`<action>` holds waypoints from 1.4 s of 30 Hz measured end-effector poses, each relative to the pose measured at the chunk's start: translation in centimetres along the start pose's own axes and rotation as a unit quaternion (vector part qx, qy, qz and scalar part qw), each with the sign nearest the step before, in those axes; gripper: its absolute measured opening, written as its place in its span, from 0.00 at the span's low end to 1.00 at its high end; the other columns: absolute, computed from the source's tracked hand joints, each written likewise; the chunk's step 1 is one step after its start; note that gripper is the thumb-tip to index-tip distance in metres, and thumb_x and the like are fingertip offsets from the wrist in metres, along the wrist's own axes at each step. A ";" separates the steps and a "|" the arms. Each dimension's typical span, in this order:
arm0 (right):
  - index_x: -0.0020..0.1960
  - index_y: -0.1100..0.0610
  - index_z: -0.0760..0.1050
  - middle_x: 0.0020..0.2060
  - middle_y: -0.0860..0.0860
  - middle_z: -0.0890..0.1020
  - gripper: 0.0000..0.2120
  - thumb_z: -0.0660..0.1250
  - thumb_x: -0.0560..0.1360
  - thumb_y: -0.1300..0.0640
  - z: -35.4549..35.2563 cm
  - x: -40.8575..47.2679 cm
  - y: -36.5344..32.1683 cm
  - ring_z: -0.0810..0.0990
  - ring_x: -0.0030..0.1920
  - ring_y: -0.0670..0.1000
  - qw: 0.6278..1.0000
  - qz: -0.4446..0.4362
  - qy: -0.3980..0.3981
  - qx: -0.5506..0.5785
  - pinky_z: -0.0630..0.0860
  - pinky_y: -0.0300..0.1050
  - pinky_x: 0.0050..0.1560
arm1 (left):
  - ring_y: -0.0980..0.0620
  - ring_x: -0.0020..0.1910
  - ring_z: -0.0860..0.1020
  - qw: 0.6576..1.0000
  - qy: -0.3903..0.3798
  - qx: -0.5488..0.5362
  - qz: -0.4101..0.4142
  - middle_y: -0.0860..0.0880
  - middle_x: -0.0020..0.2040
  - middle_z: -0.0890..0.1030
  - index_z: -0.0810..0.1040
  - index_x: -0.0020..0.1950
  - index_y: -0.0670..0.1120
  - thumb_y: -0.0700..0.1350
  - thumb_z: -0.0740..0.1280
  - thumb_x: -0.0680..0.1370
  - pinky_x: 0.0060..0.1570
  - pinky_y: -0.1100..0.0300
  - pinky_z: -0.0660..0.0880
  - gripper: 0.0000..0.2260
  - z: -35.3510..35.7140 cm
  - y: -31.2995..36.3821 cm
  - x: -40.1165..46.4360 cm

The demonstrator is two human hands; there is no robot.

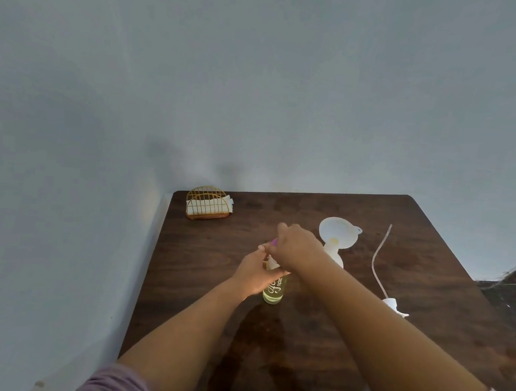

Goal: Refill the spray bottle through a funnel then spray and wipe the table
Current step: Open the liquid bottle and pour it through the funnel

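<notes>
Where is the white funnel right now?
In the head view the white funnel sits on top of a bottle on the table, right of centre, just behind the right hand.

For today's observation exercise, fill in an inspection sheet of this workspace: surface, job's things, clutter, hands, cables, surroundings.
Surface: dark wooden table, wet-looking patches near the front.
Job's things: yellow-green refill bottle upright; white funnel seated in a white bottle behind the hands; spray head with dip tube lying at right.
Clutter: gold wire napkin holder at far left corner.
Hands: left hand grips the refill bottle; right hand at its pink cap.
Cables: nothing seen.
Surroundings: plain grey wall; dark floor at right.
</notes>
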State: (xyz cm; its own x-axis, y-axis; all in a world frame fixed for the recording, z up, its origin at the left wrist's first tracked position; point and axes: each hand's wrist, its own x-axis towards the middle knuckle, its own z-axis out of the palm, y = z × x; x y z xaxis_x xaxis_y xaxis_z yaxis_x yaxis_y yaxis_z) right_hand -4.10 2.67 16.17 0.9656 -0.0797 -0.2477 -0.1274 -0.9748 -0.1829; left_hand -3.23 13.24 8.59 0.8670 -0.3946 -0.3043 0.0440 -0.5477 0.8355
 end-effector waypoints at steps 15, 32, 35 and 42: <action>0.61 0.56 0.68 0.53 0.56 0.74 0.17 0.63 0.77 0.47 1.3 -0.2 1.0 0.75 0.45 0.52 0.999 -0.044 0.021 0.013 0.75 0.44 0.48 | 0.49 0.62 0.76 1.000 -0.009 0.011 -0.007 0.48 0.61 0.79 0.66 0.71 0.54 0.45 0.71 0.75 0.60 0.57 0.74 0.26 -0.2 0.5 -0.1; 0.42 0.55 0.69 0.45 0.56 0.76 0.17 0.78 0.64 0.61 3.4 -3.9 14.7 0.78 0.49 0.55 0.831 0.051 -0.040 0.553 0.76 0.43 0.45 | 0.51 0.60 0.76 0.990 0.137 -0.029 0.031 0.53 0.61 0.79 0.71 0.64 0.55 0.62 0.74 0.68 0.59 0.46 0.76 0.28 3.2 -1.4 0.6; 0.49 0.55 0.72 0.49 0.54 0.78 0.20 0.80 0.64 0.58 6.6 -4.7 17.2 0.79 0.49 0.53 0.801 0.154 0.094 0.570 0.79 0.42 0.45 | 0.51 0.60 0.76 0.987 0.149 -0.043 0.040 0.54 0.60 0.79 0.71 0.63 0.56 0.62 0.75 0.67 0.59 0.45 0.76 0.28 3.7 -1.5 0.7; 0.63 0.58 0.74 0.58 0.53 0.78 0.28 0.79 0.65 0.57 14.3 -5.0 19.8 0.76 0.58 0.53 0.905 0.236 0.159 0.316 0.71 0.42 0.58 | 0.53 0.55 0.78 0.985 0.158 -0.048 0.049 0.54 0.55 0.80 0.74 0.60 0.54 0.61 0.76 0.66 0.58 0.47 0.77 0.26 4.3 -1.5 0.8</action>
State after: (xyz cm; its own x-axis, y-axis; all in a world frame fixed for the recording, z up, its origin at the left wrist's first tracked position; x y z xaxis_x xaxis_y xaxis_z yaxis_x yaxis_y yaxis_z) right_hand -14.74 -13.21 0.15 0.7732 -0.6103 -0.1723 -0.5501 -0.5104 -0.6609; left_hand -4.76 10.59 5.12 0.9802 -0.1834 -0.0752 -0.0134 -0.4395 0.8981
